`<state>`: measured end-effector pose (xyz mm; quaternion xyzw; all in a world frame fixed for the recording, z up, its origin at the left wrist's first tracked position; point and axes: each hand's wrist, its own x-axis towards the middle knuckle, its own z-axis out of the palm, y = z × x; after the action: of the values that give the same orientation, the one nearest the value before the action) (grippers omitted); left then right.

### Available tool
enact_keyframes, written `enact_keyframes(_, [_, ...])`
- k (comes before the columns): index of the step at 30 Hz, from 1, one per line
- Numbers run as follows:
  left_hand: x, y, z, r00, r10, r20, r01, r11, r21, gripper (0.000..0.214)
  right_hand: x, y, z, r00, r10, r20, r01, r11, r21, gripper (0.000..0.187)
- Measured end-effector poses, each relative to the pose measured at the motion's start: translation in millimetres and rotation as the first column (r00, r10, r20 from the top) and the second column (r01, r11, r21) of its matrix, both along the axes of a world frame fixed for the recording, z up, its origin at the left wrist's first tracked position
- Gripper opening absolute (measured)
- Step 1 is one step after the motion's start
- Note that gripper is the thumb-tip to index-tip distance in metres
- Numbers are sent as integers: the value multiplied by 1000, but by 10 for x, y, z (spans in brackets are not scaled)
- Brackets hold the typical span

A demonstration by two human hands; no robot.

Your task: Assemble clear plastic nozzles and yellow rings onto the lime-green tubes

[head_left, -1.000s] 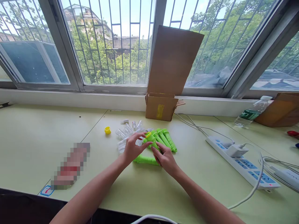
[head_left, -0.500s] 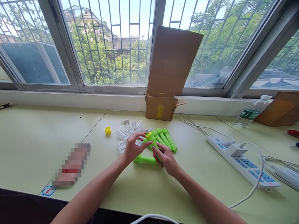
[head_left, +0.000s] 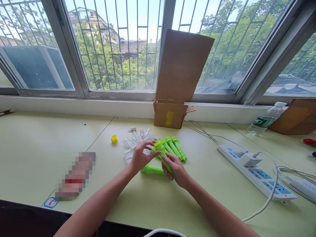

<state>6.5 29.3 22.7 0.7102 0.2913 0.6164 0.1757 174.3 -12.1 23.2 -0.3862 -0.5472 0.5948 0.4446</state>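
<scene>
My right hand [head_left: 175, 167] is wrapped round the body of a green plastic flashlight [head_left: 161, 152] that points up and away. The fingertips of my left hand [head_left: 142, 155] pinch its yellow-rimmed head. Another green flashlight body [head_left: 151, 169] lies on the table just below my hands. Two or three more green flashlights [head_left: 176, 147] lie side by side to the right. Several clear plastic parts [head_left: 133, 138] are scattered behind my left hand, and a yellow ring [head_left: 114, 138] sits alone to their left.
A small open cardboard box [head_left: 170, 113] stands against the window sill. A white power strip [head_left: 256, 172] with a plugged adapter and cables lies on the right. A water bottle [head_left: 268, 117] and another cardboard box [head_left: 297, 117] are at far right. A blurred-out object [head_left: 75, 176] lies at left.
My right hand has slid a little down and closed more firmly round the flashlight body. My left hand stays on its head.
</scene>
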Motion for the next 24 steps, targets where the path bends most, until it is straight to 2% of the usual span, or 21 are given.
enact_keyframes(16, [1, -39, 29, 1000, -14, -7, 14, 1000, -1, 29, 30, -18, 3, 993, 110, -31, -110, 994, -2, 26])
enact_keyframes(20, [28, -54, 12, 1000, -19, 25, 20, 998, -53, 27, 31, -17, 13, 997, 81, -7, -81, 997, -10, 27])
enact_keyframes(24, [49, -58, -25, 996, -27, 86, 37, 993, -115, 27, 0, -7, 8, 993, 15, 114, -21, 998, 56, 28])
